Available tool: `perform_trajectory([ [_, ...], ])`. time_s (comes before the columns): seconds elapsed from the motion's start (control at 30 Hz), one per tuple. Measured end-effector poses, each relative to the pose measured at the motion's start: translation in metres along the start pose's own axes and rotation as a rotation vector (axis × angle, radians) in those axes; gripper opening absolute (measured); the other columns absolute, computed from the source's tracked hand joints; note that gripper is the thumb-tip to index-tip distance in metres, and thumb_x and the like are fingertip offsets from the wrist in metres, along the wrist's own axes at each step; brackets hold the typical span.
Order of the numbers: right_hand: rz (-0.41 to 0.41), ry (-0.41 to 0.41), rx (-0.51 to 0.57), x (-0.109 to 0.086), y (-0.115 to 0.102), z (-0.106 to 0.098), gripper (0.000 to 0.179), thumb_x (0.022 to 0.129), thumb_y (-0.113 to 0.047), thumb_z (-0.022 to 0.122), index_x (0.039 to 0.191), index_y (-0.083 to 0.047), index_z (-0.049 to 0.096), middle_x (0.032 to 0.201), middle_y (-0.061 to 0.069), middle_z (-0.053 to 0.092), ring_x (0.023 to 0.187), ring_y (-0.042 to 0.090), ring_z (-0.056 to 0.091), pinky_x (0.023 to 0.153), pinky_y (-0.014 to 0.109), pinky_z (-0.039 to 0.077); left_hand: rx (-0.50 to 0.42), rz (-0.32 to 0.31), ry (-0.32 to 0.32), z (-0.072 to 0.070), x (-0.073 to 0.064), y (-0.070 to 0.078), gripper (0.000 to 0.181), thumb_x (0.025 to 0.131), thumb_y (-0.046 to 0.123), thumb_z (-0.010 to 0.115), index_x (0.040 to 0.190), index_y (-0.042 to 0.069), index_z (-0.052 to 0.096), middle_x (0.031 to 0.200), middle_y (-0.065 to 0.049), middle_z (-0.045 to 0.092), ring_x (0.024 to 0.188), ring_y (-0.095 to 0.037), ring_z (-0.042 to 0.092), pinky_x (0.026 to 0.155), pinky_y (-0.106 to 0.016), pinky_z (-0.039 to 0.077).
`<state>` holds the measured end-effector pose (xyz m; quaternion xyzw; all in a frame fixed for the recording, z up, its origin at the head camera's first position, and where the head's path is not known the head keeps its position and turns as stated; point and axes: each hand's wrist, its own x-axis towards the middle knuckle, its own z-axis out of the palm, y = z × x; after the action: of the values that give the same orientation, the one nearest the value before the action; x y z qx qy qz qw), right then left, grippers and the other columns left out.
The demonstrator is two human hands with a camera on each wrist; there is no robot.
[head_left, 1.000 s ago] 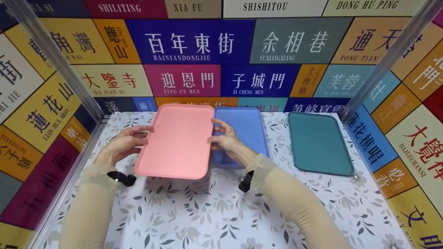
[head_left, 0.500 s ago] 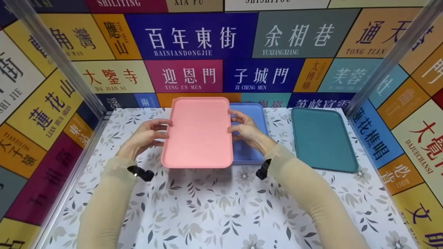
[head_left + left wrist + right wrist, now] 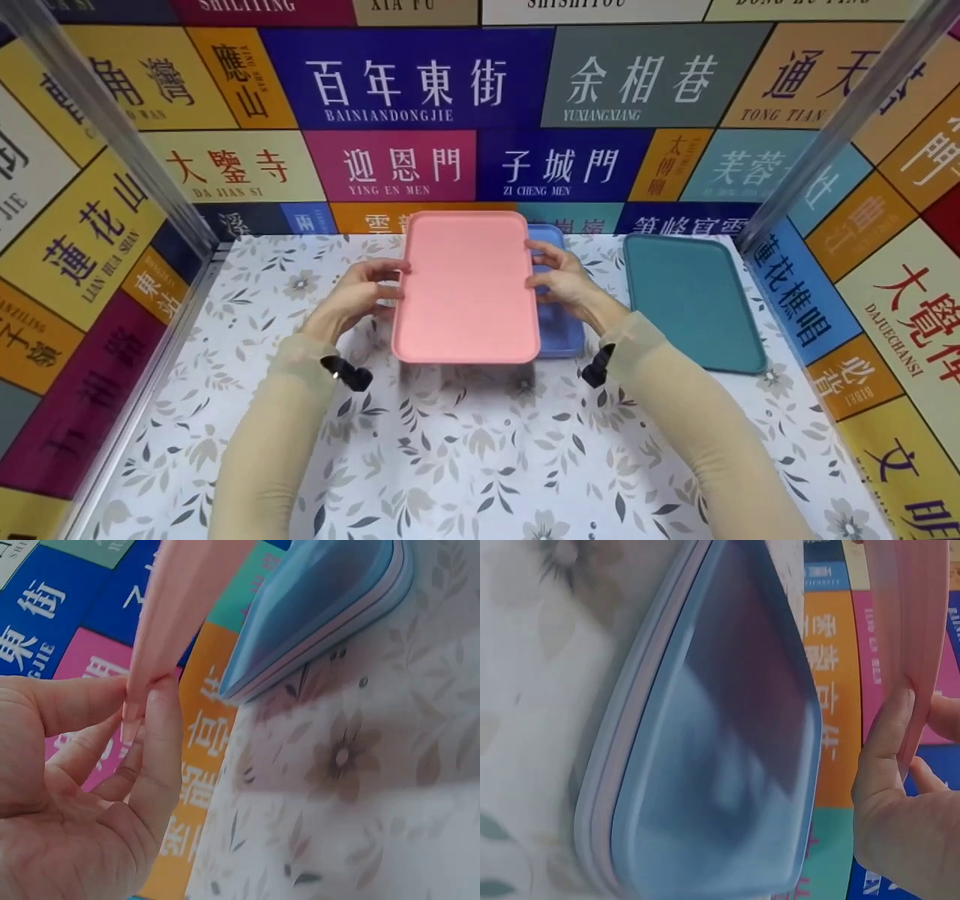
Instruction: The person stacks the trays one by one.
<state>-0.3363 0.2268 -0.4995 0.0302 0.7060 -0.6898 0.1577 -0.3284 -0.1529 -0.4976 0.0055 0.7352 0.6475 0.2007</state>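
Note:
Both hands hold a pink tray (image 3: pixel 466 289) above the table, tilted so its face shows in the head view. My left hand (image 3: pixel 358 292) pinches its left edge between thumb and fingers. The tray's right edge is pinched by my right hand (image 3: pixel 566 281). Behind and below lies a blue tray (image 3: pixel 559 341), partly hidden by the pink one. In the right wrist view the blue tray (image 3: pixel 727 787) tops a stack, with a pale pinkish rim (image 3: pixel 604 832) showing under it. The left wrist view shows a gap between the held tray (image 3: pixel 161 622) and the stack.
A dark green tray (image 3: pixel 694 300) lies flat on the right of the table. White cloth with a leaf pattern (image 3: pixel 450 450) covers the table. Panels with printed street names (image 3: pixel 405 82) stand at the back and both sides, with clear corner posts (image 3: pixel 112 120).
Both hands have carried the pink tray rightward, over more of the blue tray. It has also straightened from its earlier slant. The green tray stays in place.

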Motion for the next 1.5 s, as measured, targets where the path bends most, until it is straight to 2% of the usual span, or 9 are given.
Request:
perform_trajectory([
  [0.17,0.0,0.023,-0.041,-0.001,0.001,-0.016,0.088,0.092,0.013,0.069,0.171,-0.019,0.049,0.143,0.007,0.061,0.106,0.016,0.069,0.075,0.031,0.068,-0.016,0.015,0.003,0.017,0.009,0.002,0.065,0.092,-0.008,0.071,0.154,0.01,0.066,0.153,-0.017,0.064,0.12,-0.024,0.07,0.101,-0.049,0.07],
  [0.3,0.012,0.041,-0.062,-0.002,0.004,-0.029,0.085,0.093,0.012,0.069,0.171,-0.018,0.049,0.148,0.009,0.059,0.111,0.017,0.067,0.077,0.033,0.068,-0.004,0.024,0.016,0.031,0.016,0.004,0.062,0.092,-0.007,0.072,0.152,0.01,0.069,0.149,-0.016,0.065,0.119,-0.023,0.07,0.092,-0.043,0.072],
  [0.43,0.025,0.057,-0.083,-0.003,0.006,-0.043,0.084,0.095,0.011,0.068,0.171,-0.018,0.049,0.154,0.011,0.057,0.109,0.017,0.068,0.078,0.033,0.067,-0.018,0.041,0.021,0.045,0.024,0.006,0.061,0.092,-0.008,0.071,0.15,0.01,0.07,0.146,-0.016,0.067,0.112,-0.022,0.073,0.083,-0.038,0.073],
  [0.73,0.042,0.075,-0.169,-0.002,0.011,-0.071,0.087,0.095,0.011,0.067,0.173,-0.02,0.046,0.168,0.019,0.05,0.112,0.018,0.067,0.081,0.032,0.067,-0.051,0.081,0.003,0.075,0.043,0.0,0.064,0.088,-0.015,0.068,0.149,0.004,0.069,0.138,-0.018,0.068,0.097,-0.02,0.073,0.081,-0.042,0.073],
  [1.0,0.102,0.127,-0.226,0.009,0.024,-0.08,0.088,0.096,0.01,0.064,0.175,-0.024,0.042,0.173,0.016,0.047,0.123,0.025,0.066,0.08,0.028,0.068,0.049,0.073,0.061,0.098,0.055,-0.008,0.064,0.087,-0.015,0.067,0.148,0.004,0.07,0.142,-0.022,0.068,0.099,-0.021,0.069,0.082,-0.043,0.072],
  [1.2,0.115,0.158,-0.243,0.016,0.031,-0.081,0.087,0.094,0.012,0.061,0.174,-0.021,0.045,0.17,0.017,0.05,0.124,0.026,0.067,0.077,0.026,0.066,0.114,0.052,0.093,0.109,0.064,-0.011,0.06,0.089,-0.015,0.066,0.147,0.004,0.07,0.141,-0.021,0.066,0.101,-0.023,0.068,0.082,-0.041,0.072],
  [1.3,0.102,0.164,-0.235,0.018,0.036,-0.08,0.086,0.093,0.014,0.06,0.172,-0.018,0.046,0.167,0.019,0.05,0.115,0.022,0.07,0.076,0.026,0.066,0.133,0.045,0.097,0.11,0.066,-0.012,0.06,0.09,-0.014,0.065,0.148,0.003,0.07,0.14,-0.021,0.065,0.101,-0.022,0.067,0.082,-0.039,0.071],
  [1.43,0.089,0.155,-0.23,0.021,0.041,-0.078,0.084,0.095,0.014,0.058,0.173,-0.016,0.045,0.163,0.019,0.05,0.088,0.014,0.07,0.071,0.025,0.063,0.171,0.063,0.106,0.109,0.068,-0.014,0.061,0.088,-0.014,0.063,0.146,0.001,0.07,0.139,-0.022,0.068,0.097,-0.021,0.067,0.076,-0.032,0.068],
  [1.5,0.097,0.156,-0.233,0.023,0.042,-0.078,0.083,0.097,0.013,0.058,0.173,-0.017,0.044,0.162,0.018,0.05,0.084,0.014,0.069,0.071,0.026,0.062,0.187,0.071,0.111,0.109,0.07,-0.015,0.061,0.087,-0.014,0.061,0.146,0.0,0.07,0.137,-0.023,0.069,0.095,-0.02,0.067,0.076,-0.033,0.068],
])
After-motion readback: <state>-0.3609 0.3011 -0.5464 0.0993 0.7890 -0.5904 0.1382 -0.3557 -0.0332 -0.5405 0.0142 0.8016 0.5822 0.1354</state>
